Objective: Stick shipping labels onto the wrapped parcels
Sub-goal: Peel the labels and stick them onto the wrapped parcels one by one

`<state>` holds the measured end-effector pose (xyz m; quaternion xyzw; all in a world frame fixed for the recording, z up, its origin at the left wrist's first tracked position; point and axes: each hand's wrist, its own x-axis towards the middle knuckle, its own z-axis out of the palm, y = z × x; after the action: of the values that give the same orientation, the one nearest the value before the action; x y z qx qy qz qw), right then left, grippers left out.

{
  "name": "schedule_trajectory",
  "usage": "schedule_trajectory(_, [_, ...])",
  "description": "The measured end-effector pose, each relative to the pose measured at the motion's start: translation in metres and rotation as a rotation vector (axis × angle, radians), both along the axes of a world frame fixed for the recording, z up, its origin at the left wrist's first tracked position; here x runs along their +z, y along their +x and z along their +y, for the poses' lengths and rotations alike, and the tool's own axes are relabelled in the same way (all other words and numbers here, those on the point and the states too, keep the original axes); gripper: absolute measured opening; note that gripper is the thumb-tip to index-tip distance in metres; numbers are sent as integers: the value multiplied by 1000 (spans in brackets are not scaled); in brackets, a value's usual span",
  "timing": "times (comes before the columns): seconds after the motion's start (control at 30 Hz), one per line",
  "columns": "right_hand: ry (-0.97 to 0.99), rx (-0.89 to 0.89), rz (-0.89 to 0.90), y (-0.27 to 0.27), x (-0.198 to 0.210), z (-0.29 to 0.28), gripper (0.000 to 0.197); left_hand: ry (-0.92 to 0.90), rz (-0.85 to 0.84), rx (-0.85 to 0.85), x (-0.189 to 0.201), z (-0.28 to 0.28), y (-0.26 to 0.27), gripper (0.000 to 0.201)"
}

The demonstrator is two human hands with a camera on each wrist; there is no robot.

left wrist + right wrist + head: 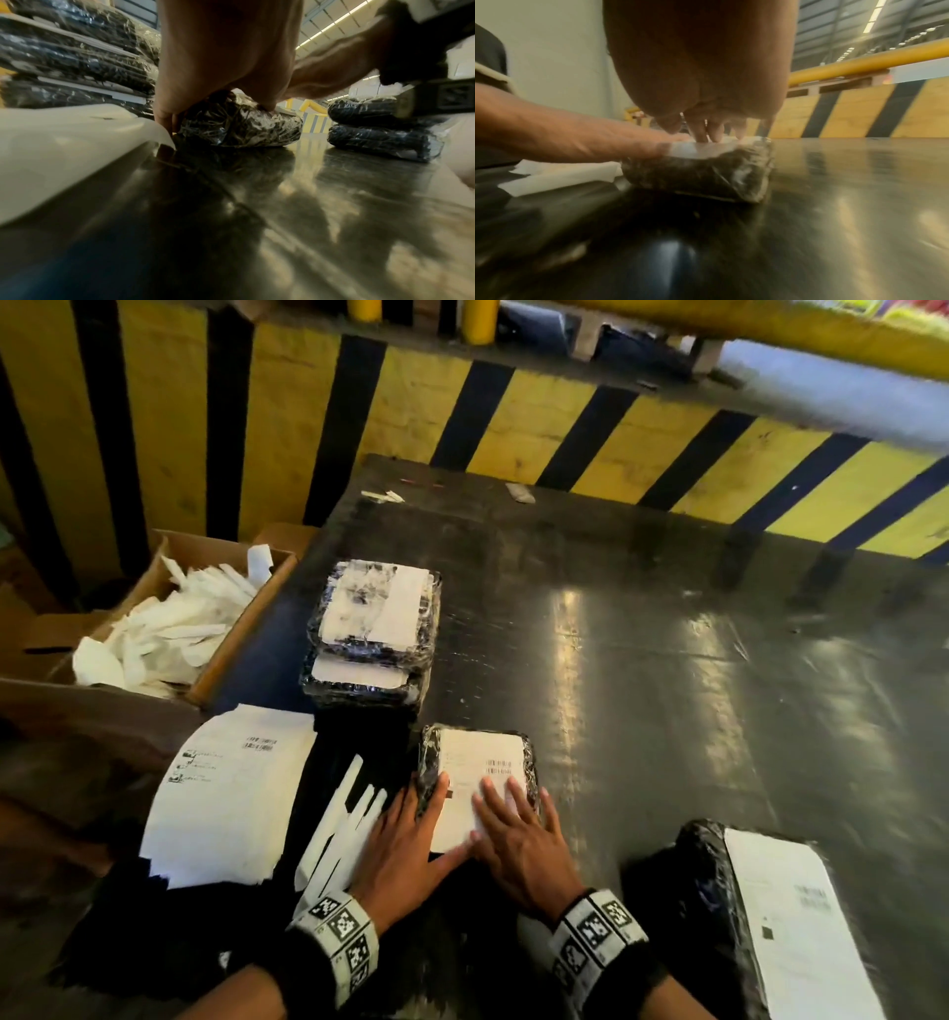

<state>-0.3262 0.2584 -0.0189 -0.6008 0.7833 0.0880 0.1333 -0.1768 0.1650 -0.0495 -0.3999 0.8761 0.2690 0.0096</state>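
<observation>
A small black parcel [531, 762] [239, 125] [700, 174] wrapped in clear film lies on the dark table in front of me. A white shipping label [477, 757] [706, 146] with a barcode covers its top. My left hand [411, 834] [221, 60] lies flat on the label's left part, fingers straight, reaching the parcel's left edge. My right hand [518, 834] [700, 81] presses flat on the label's right part with spread fingers. A sheet of labels [231, 793] [64, 146] lies to the left.
A stack of labelled parcels [372, 634] [77, 56] stands behind. Another labelled parcel [760, 916] [380, 130] lies at the near right. Peeled backing strips [344, 829] lie beside my left hand. A cardboard box [154, 629] of backing scraps sits left. A striped yellow-black barrier [565, 433] bounds the table.
</observation>
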Motion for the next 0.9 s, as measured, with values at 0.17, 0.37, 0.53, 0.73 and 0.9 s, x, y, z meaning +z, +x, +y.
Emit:
schedule_trajectory(0.17, [-129, -92, -8, -22, 1, 42, 81, 39, -22, -12, 6, 2, 1, 100])
schedule_trajectory(0.37, [-115, -108, -22, 27, 10, 29, 56, 22, 5, -30, 2, -3, 3, 103])
schedule_trajectory(0.53, [-109, -196, -18, 26, -6, 51, 54, 30, 42, -42, 3, -2, 3, 90])
schedule_trajectory(0.73, [-51, -226, 69, 20, -3, 52, 54, 62, 92, -61, -1, -5, 4, 90])
schedule_trajectory(0.9, [-120, -115, 108, 47, -13, 52, 61, 34, 116, -79, -6, -8, 5, 89])
